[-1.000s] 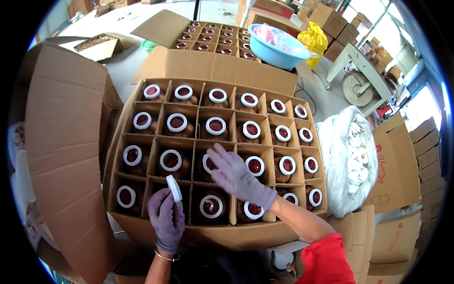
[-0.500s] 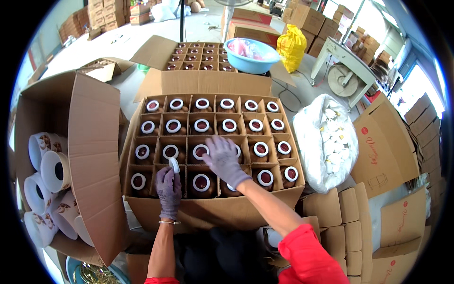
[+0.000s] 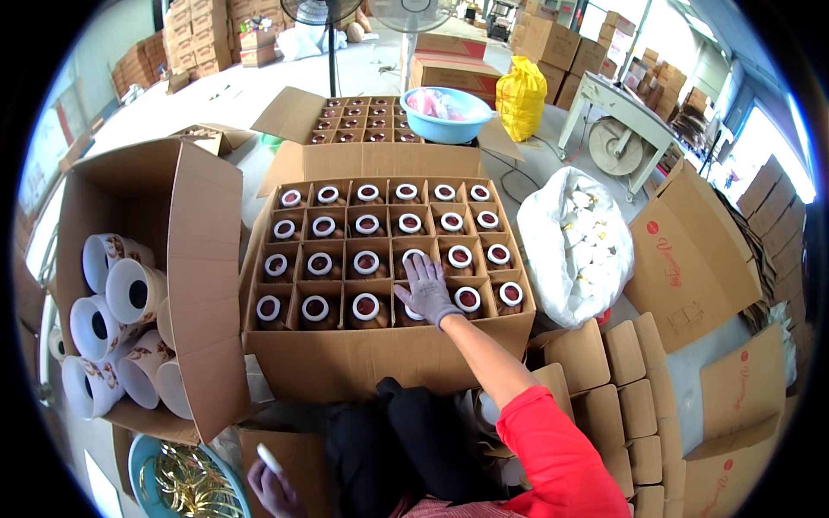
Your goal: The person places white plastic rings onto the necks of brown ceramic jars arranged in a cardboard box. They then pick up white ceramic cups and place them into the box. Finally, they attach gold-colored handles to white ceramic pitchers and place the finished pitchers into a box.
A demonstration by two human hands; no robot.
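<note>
My right hand point(image 3: 427, 292), in a grey glove, lies over the divided carton point(image 3: 380, 350) with its fingers stretched out. Its fingertips touch the white rim of a brown jar in the second row from the front. Several brown jars point(image 3: 365, 306) with white ring-shaped rims and dark red centres stand upright, one per cardboard cell. Down at the lower left, my gloved left hand point(image 3: 275, 490) pinches a white ring point(image 3: 268, 457), seen nearly edge-on. That hand is apart from the carton, beside a blue basin point(image 3: 141, 470) of shiny gold curved pieces.
An open carton point(image 3: 203, 285) of white patterned vessels point(image 3: 138, 289) stands at left. On the right are a white sack point(image 3: 531, 237) of small white pieces and cardboard dividers point(image 3: 596, 419). Behind stand another filled carton point(image 3: 354, 160), a light-blue basin point(image 3: 449, 129) and a yellow bag point(image 3: 522, 99).
My left hand has moved from the carton's front cells down to the lower left with the white ring. My right hand has shifted slightly right and down. The whole view has shifted.
</note>
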